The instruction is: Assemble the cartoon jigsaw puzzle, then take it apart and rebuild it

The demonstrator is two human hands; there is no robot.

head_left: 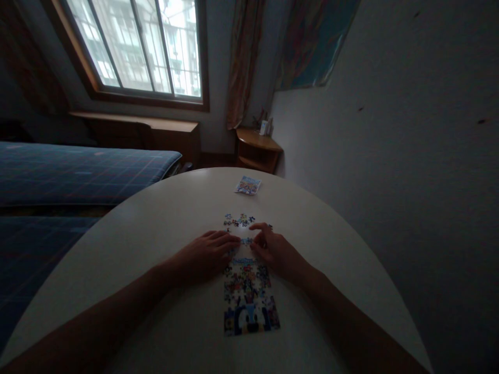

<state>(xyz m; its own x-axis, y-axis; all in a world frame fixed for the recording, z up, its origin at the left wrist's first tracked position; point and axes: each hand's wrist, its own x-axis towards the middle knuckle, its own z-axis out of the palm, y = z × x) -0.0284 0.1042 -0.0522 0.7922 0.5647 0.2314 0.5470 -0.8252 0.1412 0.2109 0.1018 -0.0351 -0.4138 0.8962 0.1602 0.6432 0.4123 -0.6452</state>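
A partly built jigsaw puzzle [249,298] with a colourful cartoon picture lies on the round white table [156,218]. Several loose puzzle pieces [238,220] lie just beyond its top edge. My left hand [208,254] rests flat on the table at the puzzle's upper left, fingers stretched towards a small blue piece [246,241]. On the upper right is my right hand [273,249]. Its fingers are curled and pinched together beside that same piece. Whether they grip it is hard to tell in the dim light.
A small printed card or picture [248,185] lies further back on the table. A bed with a blue checked cover [78,171] stands on the left. Behind are a wooden corner shelf [258,148], a window [144,47] and a wall close on the right.
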